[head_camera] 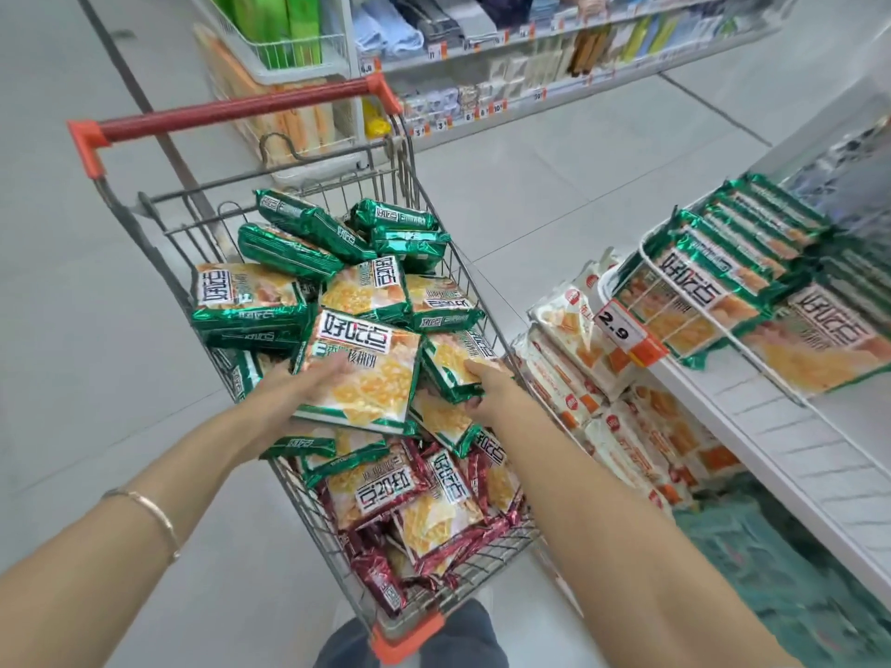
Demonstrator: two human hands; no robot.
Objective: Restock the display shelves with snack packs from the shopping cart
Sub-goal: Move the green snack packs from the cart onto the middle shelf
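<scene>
Grey steel-wire shopping cart (337, 183) with a red handle bar (231, 110) is standing in the aisle. It is heaped with green-edged foil snack packs (289, 248) and, nearer the person, dark-red-edged foil packs (385, 499). To its right, the white metal display shelf (771, 426) is carrying a slanted row of matching green packs (713, 282) behind a white wire guard rail (645, 248). White-and-orange packs (578, 349) are lying stacked on the tier below.

The picking-up step is under way. The left hand (308, 388) is gripping a flat green-edged pack (361, 373) above the pile, fingers clamped on its near edge. The right hand (487, 378) is curling its fingers around a second green pack (458, 364) lying just beside it in the cart.

Next, I judge, both packs need swinging right and sliding in behind the rail. The rail is narrowing that opening, and the orange price tag (619, 327) marked 2.9 is hanging at the shelf's corner, where a pack could snag.
</scene>
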